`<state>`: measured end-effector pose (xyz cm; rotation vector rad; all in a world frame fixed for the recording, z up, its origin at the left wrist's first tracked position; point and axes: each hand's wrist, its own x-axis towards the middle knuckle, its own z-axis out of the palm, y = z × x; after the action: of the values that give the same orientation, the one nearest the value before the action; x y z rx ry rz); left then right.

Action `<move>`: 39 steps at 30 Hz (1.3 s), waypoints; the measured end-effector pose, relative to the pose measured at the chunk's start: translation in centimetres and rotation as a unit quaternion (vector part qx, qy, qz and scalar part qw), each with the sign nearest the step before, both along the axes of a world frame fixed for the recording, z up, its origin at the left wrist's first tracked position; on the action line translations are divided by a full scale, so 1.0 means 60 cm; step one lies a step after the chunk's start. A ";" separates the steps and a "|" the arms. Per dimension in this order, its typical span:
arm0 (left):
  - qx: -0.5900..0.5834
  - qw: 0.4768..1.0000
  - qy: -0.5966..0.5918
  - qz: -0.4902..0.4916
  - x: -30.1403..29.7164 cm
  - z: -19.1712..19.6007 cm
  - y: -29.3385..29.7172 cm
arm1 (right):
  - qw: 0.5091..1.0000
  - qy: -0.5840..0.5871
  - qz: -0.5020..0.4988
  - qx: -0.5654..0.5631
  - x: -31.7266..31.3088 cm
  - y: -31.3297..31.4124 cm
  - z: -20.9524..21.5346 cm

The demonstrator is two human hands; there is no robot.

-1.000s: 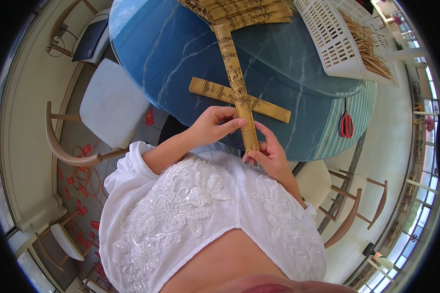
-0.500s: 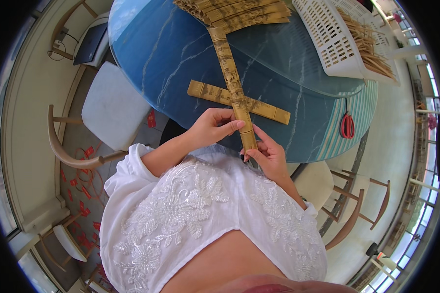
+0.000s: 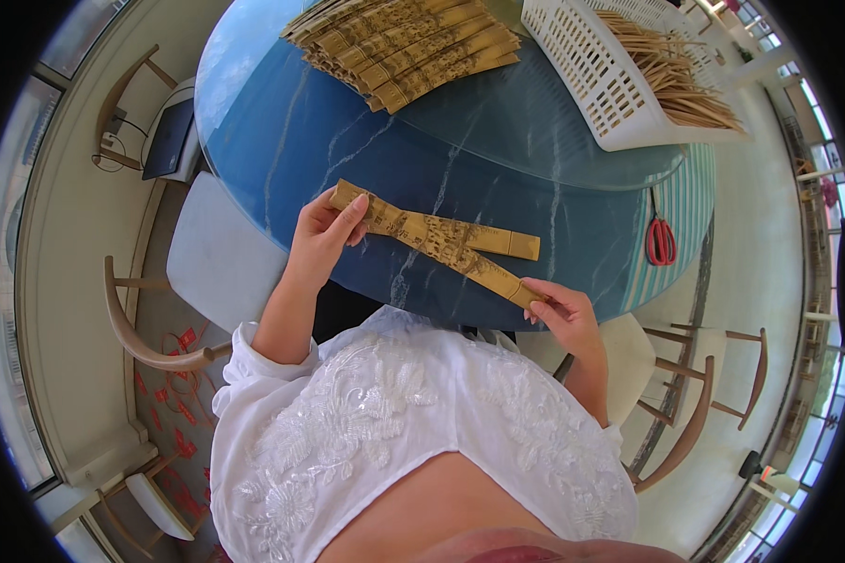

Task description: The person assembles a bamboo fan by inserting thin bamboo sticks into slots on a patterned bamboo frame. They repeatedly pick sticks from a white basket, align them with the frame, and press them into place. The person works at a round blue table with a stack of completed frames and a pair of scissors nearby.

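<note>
- Nearest the person is the right hand (image 3: 566, 314), its thumb and fingers pinched on the lower right end of the held strip (image 3: 449, 248), a long flat gold piece with dark print.
- The held strip lies between the two hands, over the near part of the blue marbled tabletop (image 3: 286, 150). Its long axis slants from the near right up to the far left, so the right end points back toward the person and the left end points away.
- A little farther out, the left hand (image 3: 324, 233) has its fingers clamped on the far left end, thumb on top. The hands are well apart, each nearest its own end.
- The second strip (image 3: 502, 240) passes beneath the held strip, crossing it at a shallow angle. Its long axis runs nearly left to right, with the free end pointing right. Its left end is partly covered; whether the left fingers touch it too is hard to tell.
- To the right, red-handled scissors (image 3: 661, 244) lie apart from both strips.
- Farthest out are a stack of similar strips (image 3: 408, 47) and a white basket (image 3: 603, 89) of thin sticks (image 3: 671, 75).
</note>
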<state>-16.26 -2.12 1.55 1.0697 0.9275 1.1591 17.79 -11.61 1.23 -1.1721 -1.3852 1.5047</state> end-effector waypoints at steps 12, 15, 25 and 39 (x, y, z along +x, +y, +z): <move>-0.038 0.999 -0.028 0.018 -0.018 0.019 0.063 | 0.944 -0.013 -0.307 0.123 0.036 0.047 -0.073; -0.012 0.994 -0.042 0.103 -0.016 0.038 0.121 | 0.945 -0.062 -0.285 0.150 0.027 0.047 -0.072; 0.038 0.977 0.014 0.209 -0.032 0.033 0.295 | 0.941 -0.144 -0.261 0.161 0.022 0.050 -0.063; 0.101 0.941 0.131 0.296 -0.039 0.010 0.323 | 0.937 -0.169 -0.250 0.174 0.018 0.050 -0.062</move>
<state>-18.60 17.28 2.18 1.1641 1.4259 1.6573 18.88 -8.62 -2.48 -1.4547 -1.3616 0.6925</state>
